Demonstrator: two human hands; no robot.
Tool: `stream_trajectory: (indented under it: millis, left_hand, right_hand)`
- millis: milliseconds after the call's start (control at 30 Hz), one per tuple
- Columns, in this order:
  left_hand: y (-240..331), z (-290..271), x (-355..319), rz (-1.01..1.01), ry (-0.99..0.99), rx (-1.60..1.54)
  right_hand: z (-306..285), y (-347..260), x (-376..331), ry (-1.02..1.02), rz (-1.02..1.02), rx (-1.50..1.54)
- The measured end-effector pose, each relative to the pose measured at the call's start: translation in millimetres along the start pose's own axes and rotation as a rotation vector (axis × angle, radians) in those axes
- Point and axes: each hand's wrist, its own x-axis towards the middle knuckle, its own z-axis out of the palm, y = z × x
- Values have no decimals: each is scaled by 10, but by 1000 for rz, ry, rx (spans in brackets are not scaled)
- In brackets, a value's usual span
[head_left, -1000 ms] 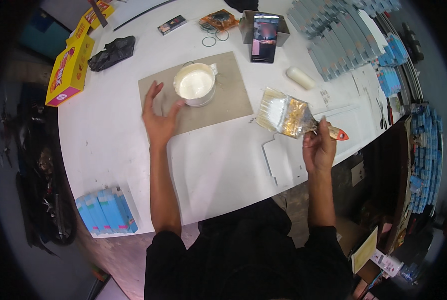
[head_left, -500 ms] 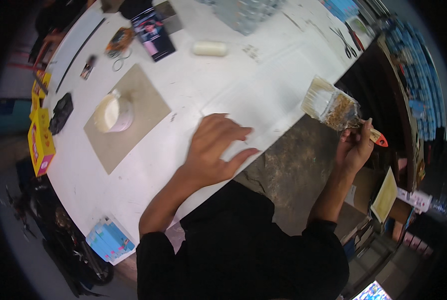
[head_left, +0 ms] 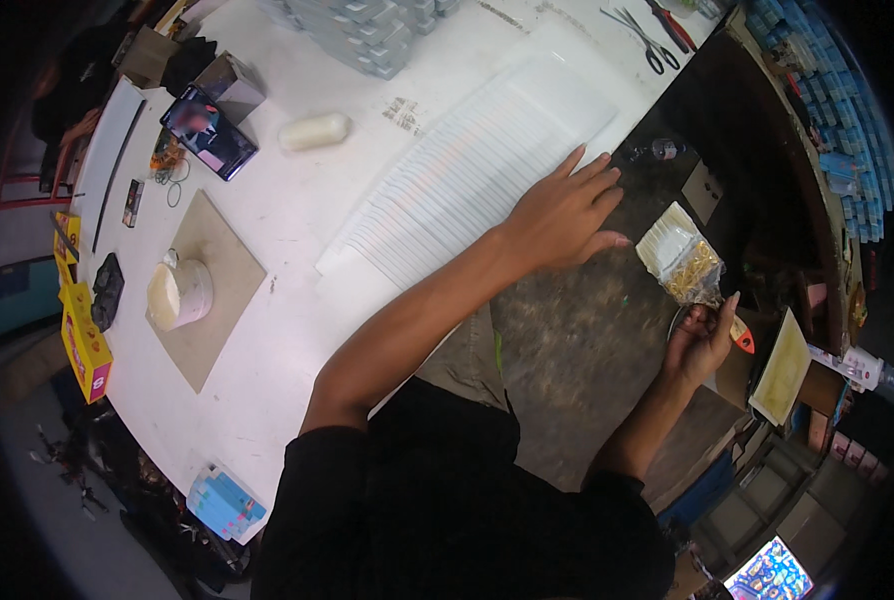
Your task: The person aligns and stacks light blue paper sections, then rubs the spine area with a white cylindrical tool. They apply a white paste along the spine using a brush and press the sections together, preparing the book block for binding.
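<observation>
- We see the view swing round to the right since the earlier pictures; the pot (head_left: 182, 293) on its grey board (head_left: 232, 270) now sits well to the left of both hands.
- Left hand (head_left: 562, 208) has gone from beside the pot to the near table (head_left: 287, 215) edge; it holds nothing we can see, fingers spread, thumb away from them.
- Right hand (head_left: 697, 345) stays clamped on the wide brush (head_left: 689, 262) by its handle, and has gone from above the table to out over the floor (head_left: 567, 350).
- Hands are apart; brush bristles point up and left, near the left thumb, not touching it as far as we can tell.
- Overlapping pale sheets (head_left: 457, 165) now show plainly, just beyond and left of the left hand; we can't tell whether it touches them.
- For the work, we judge this a pause in brushing: bristles are clear of both pot and sheets. Whether they carry fresh paste, we can't tell.
- White roll (head_left: 314, 131) and phone (head_left: 208, 130) lie farther off, up and left of the left hand.
</observation>
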Motion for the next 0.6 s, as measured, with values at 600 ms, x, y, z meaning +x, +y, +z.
stream_trajectory:
  millis: [600]
  left_hand:
    - [-177, 288, 45, 13, -10, -12]
  right_hand:
    - [-159, 163, 257, -144, 192, 255]
